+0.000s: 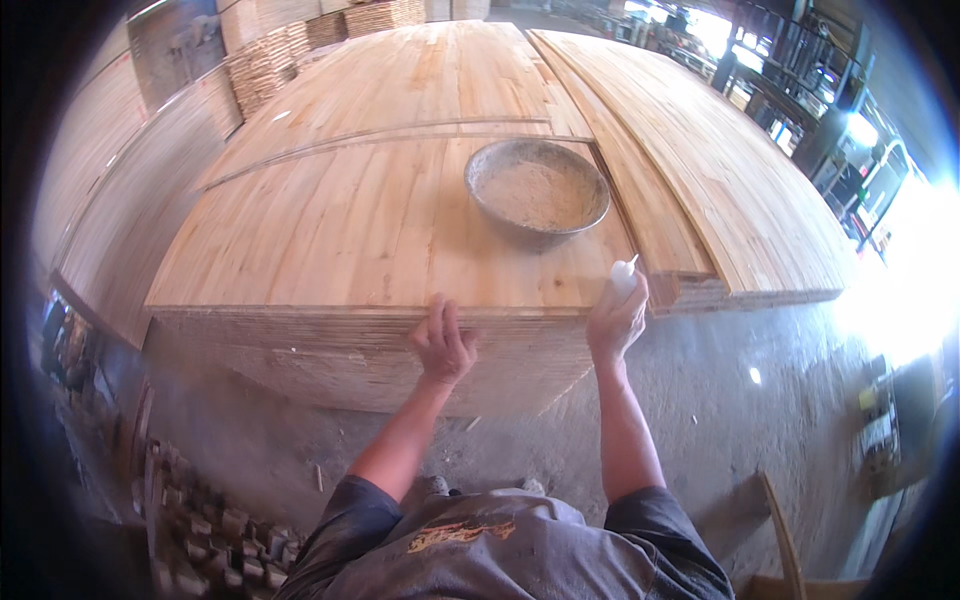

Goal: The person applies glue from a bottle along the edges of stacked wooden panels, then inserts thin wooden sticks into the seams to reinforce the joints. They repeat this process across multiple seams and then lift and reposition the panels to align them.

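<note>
My right hand is wrapped round a small white squeeze bottle with a pointed nozzle that tips up to the right. It is at the front right corner of a stack of wooden panels. My left hand touches the front edge of the top panel, its fingers partly spread at the rim and nothing visible in them. On that panel, beyond my right hand, stands a round grey bowl holding pale brown powder that looks like sawdust.
More panels lie stacked to the right and behind. Upright boards lean at the left, near piles of timber. Wood offcuts heap on the floor at lower left. A thin wooden strip stands at lower right.
</note>
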Tool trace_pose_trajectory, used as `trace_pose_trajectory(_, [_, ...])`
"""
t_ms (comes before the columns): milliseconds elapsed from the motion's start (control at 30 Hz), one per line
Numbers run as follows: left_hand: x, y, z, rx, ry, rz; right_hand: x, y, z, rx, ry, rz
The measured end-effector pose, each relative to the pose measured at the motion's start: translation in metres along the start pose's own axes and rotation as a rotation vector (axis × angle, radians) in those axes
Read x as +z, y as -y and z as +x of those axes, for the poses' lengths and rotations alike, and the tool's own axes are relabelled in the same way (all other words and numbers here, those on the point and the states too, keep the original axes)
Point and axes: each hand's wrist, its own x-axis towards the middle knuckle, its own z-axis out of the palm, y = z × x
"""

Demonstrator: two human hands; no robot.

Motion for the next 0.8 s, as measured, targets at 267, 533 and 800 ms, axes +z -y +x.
trace_pose_trajectory(267, [-0.015, -0.012, 0.006, -0.037, 0.172, 0.035, -0.029, -0.021, 0.031, -0.074, 0.243, 0.142])
trace_pose_trajectory(533, [-0.027, -0.031, 0.013, -0.121, 0.233, 0.123, -0.032, -0.035, 0.03, -0.207, 0.22, 0.311])
trace_pose_trajectory(800, [-0.039, -0.045, 0.021, -0.161, 0.242, 0.141, -0.034, -0.038, 0.027, -0.216, 0.217, 0.325])
